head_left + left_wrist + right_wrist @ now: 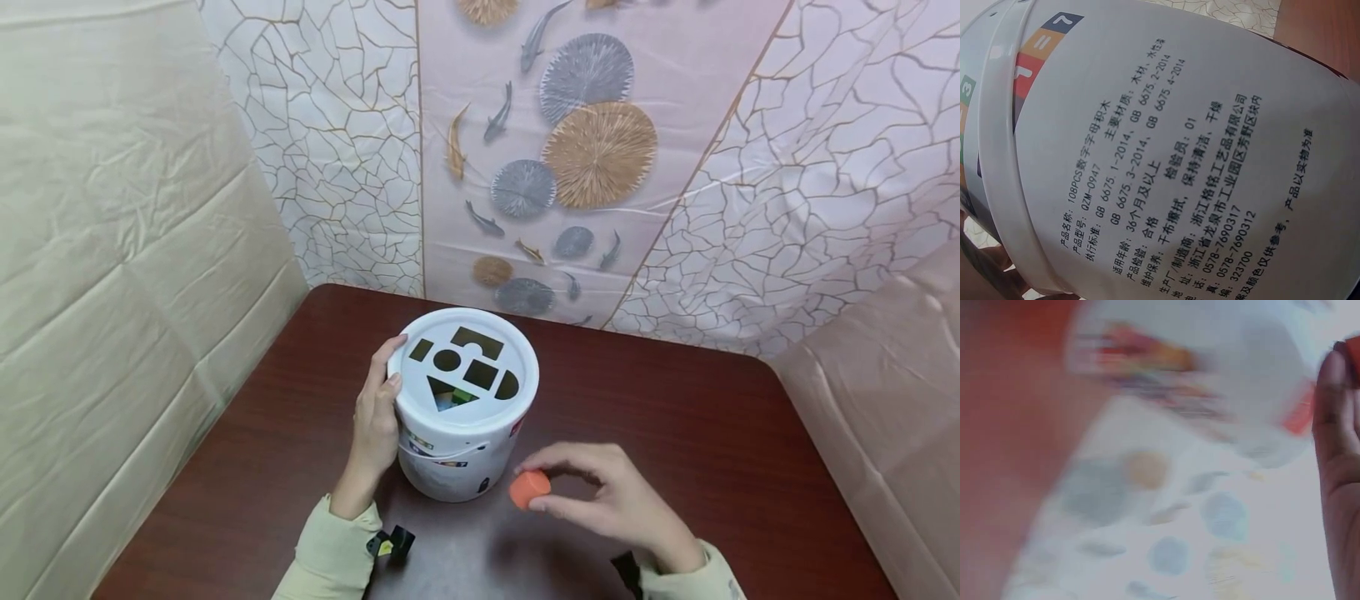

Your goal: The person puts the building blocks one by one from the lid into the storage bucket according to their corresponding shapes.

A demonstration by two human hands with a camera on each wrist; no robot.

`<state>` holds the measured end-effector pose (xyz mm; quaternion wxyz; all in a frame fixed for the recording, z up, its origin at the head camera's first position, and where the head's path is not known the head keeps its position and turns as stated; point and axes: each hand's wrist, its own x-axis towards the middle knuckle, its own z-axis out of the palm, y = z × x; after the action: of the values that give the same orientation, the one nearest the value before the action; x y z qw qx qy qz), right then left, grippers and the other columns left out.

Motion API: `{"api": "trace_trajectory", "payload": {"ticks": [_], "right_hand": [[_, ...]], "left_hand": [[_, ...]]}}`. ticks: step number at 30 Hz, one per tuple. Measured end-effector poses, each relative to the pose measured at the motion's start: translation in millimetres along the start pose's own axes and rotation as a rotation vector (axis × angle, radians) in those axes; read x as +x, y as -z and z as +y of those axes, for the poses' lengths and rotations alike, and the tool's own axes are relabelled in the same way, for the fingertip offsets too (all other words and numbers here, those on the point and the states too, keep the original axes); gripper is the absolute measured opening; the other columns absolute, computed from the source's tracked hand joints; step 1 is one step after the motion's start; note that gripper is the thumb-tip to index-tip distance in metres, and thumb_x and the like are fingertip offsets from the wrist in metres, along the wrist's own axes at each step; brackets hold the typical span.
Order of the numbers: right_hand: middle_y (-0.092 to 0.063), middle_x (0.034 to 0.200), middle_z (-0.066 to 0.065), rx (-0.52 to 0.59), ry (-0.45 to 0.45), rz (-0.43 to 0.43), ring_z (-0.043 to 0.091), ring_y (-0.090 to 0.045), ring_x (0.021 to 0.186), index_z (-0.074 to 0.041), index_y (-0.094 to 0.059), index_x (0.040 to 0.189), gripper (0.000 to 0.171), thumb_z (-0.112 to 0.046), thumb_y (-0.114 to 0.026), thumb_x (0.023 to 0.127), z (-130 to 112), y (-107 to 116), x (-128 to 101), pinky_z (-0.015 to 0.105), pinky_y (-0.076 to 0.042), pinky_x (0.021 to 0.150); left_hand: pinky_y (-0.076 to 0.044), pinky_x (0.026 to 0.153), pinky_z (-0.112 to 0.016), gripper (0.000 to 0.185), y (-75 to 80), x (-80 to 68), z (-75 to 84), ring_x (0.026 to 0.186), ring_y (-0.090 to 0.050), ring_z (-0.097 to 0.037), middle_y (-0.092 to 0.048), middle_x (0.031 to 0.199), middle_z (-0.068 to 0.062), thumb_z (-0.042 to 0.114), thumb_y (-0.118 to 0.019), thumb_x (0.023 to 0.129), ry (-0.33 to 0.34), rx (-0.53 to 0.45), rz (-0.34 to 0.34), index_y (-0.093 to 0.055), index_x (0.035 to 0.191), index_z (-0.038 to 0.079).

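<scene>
- Orange rounded block [529, 488], one in number, is pinched between the thumb and fingertips of the right hand [611, 498], held just above the tabletop and just right of the bucket's base.
- One white plastic bucket [459, 450] stands upright near the middle of the dark reddish-brown wooden tabletop [712, 433]; its white lid [517, 354] has six cut-out holes: a square, a circle, an arch, a tilted square, a triangle and a half-round.
- Through the triangle hole some coloured pieces show inside; how many cannot be told.
- One left hand [377, 408] rests against the bucket's left side, fingers [390, 354] curled over the lid's rim.
- Left wrist view shows the bucket wall [1197, 162] close up, printed with black text and coloured number tiles.
- Right wrist view is blurred; the bucket [1222, 381] and part of the hand [1338, 469] can be made out.
- Both sleeves are pale green.
- Behind the tabletop hang sheets: a crackle-pattern one and a panel [555, 158] with fish and round leaves; cream cloth covers the left side.
</scene>
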<state>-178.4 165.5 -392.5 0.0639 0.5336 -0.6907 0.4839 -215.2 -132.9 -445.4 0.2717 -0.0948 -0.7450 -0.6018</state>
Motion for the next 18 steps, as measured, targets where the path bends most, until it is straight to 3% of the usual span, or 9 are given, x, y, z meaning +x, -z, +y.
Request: {"api": "trace_trajectory", "payload": {"ticks": [2, 4, 7, 12, 15, 18], "right_hand": [[-0.073, 0.107, 0.015, 0.055, 0.116, 0.006, 0.022, -0.071, 0.095, 0.001, -0.069, 0.116, 0.038, 0.001, -0.081, 0.080, -12.8, 7.0, 31.5, 0.031, -0.056, 0.081], [-0.073, 0.107, 0.017, 0.030, 0.219, 0.019, 0.025, -0.071, 0.096, 0.003, -0.070, 0.114, 0.034, -0.003, -0.081, 0.082, -19.3, 12.6, 61.9, 0.033, -0.055, 0.082], [-0.074, 0.105, 0.013, -0.096, 0.245, 0.076, 0.022, -0.071, 0.096, 0.001, -0.073, 0.111, 0.031, -0.010, -0.082, 0.083, -13.7, 14.9, 100.1, 0.032, -0.055, 0.085], [-0.074, 0.108, 0.000, -0.271, 0.040, 0.092, 0.011, -0.068, 0.097, -0.006, -0.074, 0.115, 0.034, -0.013, -0.083, 0.083, 22.2, 3.8, 133.8, 0.030, -0.053, 0.086], [-0.073, 0.111, -0.002, -0.312, -0.074, 0.064, 0.008, -0.066, 0.099, -0.008, -0.074, 0.117, 0.034, -0.014, -0.081, 0.085, 39.6, -5.6, 139.1, 0.029, -0.053, 0.085], [-0.072, 0.109, -0.002, -0.319, -0.127, 0.061, 0.007, -0.066, 0.097, -0.007, -0.073, 0.116, 0.032, -0.012, -0.080, 0.085, 47.3, -12.0, 139.3, 0.027, -0.053, 0.084]], "left_hand": [[-0.036, 0.100, -0.050, 0.051, 0.0, -0.3, 0.0, 0.127, -0.050, -0.019, -0.049, 0.149, 0.001, 0.029, -0.036, 0.099, 0.004, -0.003, -0.003, -0.047, 0.149, 0.028], [-0.036, 0.100, -0.051, 0.051, 0.0, 0.4, 0.2, 0.127, -0.050, -0.019, -0.049, 0.149, 0.001, 0.029, -0.036, 0.099, 0.006, -0.002, -0.007, -0.046, 0.149, 0.028], [-0.036, 0.101, -0.051, 0.051, 0.0, 2.2, 0.7, 0.127, -0.049, -0.020, -0.048, 0.149, 0.000, 0.030, -0.036, 0.099, 0.007, -0.005, -0.014, -0.046, 0.149, 0.028], [-0.038, 0.099, -0.053, 0.052, 0.5, 2.7, 1.2, 0.126, -0.050, -0.022, -0.048, 0.149, -0.003, 0.032, -0.035, 0.099, 0.024, -0.012, -0.036, -0.044, 0.150, 0.027], [-0.039, 0.099, -0.054, 0.052, 0.9, 2.0, 1.1, 0.126, -0.050, -0.023, -0.048, 0.149, -0.003, 0.032, -0.035, 0.099, 0.030, -0.009, -0.039, -0.044, 0.150, 0.028], [-0.038, 0.099, -0.053, 0.052, 1.8, 1.4, 0.4, 0.126, -0.050, -0.022, -0.047, 0.149, -0.002, 0.032, -0.035, 0.100, 0.026, -0.013, -0.039, -0.044, 0.150, 0.028]]}}
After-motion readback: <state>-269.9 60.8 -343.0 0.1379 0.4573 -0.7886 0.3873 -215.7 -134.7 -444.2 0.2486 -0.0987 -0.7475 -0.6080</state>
